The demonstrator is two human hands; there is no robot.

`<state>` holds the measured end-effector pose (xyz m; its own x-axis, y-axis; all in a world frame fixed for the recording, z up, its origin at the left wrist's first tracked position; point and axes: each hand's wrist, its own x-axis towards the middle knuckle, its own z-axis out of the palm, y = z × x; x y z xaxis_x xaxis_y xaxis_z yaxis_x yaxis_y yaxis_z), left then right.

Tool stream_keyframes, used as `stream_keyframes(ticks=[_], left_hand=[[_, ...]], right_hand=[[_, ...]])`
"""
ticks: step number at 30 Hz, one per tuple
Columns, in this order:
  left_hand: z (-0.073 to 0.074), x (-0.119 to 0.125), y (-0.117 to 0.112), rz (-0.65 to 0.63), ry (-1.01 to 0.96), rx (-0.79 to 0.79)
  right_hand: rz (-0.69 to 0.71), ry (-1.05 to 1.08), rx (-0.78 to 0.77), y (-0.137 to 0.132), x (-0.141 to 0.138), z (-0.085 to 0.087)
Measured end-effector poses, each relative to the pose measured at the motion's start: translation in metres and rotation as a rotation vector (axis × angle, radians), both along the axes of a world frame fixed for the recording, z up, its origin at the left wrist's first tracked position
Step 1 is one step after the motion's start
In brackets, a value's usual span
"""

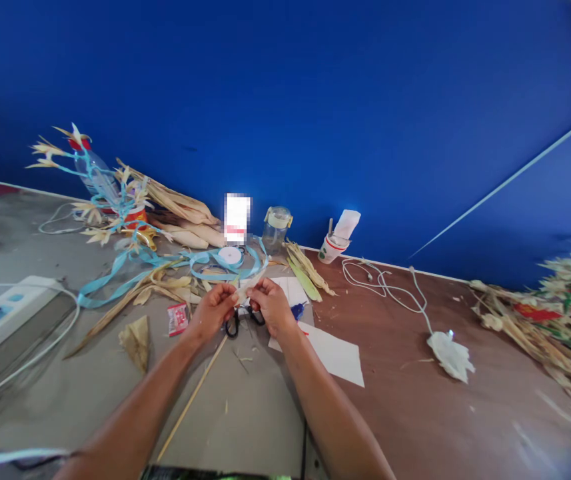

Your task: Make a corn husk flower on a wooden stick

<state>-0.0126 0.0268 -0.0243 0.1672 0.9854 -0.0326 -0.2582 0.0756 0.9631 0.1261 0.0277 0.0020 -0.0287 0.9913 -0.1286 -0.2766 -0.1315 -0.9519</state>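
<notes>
Biggest first: a smooth blue partition (285, 100) is set behind a grey tabletop (245, 427). On the left, a branch of papery star-shaped flowers (122, 200) is displayed, its stems wrapped in blue; that piece can be judged largely done. Ridged dried corn husks (180, 200) are heaped beside it, and satiny blue ribbon (98, 301) is looped in front. Now, centre stage, a thin, pale husk strip (242, 293) is held up above black scissor handles (232, 335), pinched between the closed fingertips of left hand (218, 305) and right hand (271, 303); seemingly attached to nothing, it is judged unfinished.
</notes>
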Motion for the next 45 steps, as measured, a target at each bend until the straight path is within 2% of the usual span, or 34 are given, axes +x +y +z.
stream_keyframes(ticks=[3,11,13,15,16,18,21,24,28,37,42,45], left_hand=[[0.001,-0.001,0.001,0.010,-0.060,-0.002],[0.002,-0.005,0.000,-0.076,-0.061,-0.075],[0.002,-0.005,0.001,-0.065,-0.067,-0.086],[0.003,-0.006,0.003,0.005,-0.088,-0.082],[0.004,-0.007,0.004,0.063,-0.100,-0.077],[0.005,-0.009,0.008,0.198,-0.117,-0.066],[0.006,-0.012,0.011,0.331,-0.113,-0.064],[0.006,-0.012,0.011,0.340,-0.090,-0.065],[0.005,-0.008,0.008,0.310,-0.039,-0.065],[-0.004,-0.009,0.010,0.306,0.047,-0.013],[-0.001,-0.009,0.009,0.316,-0.008,-0.054],[0.005,-0.009,0.008,0.284,-0.126,-0.102]], right_hand=[[-0.005,0.048,-0.012,0.001,0.001,0.000],[-0.024,0.139,-0.062,0.002,0.002,0.000],[-0.036,0.119,-0.066,0.002,0.003,-0.001],[-0.077,0.036,-0.066,0.004,0.004,-0.001],[-0.105,-0.057,-0.055,0.004,0.006,-0.001],[-0.114,-0.374,0.003,0.003,0.008,0.001],[0.080,-0.964,0.099,-0.005,0.011,0.007],[0.272,-1.355,0.135,-0.018,0.008,0.013],[0.358,-1.586,0.124,-0.029,-0.001,0.017],[0.380,-1.675,0.145,-0.031,-0.012,0.016],[0.365,-1.648,0.105,-0.027,-0.006,0.016],[0.336,-1.545,0.113,-0.023,0.002,0.017]])
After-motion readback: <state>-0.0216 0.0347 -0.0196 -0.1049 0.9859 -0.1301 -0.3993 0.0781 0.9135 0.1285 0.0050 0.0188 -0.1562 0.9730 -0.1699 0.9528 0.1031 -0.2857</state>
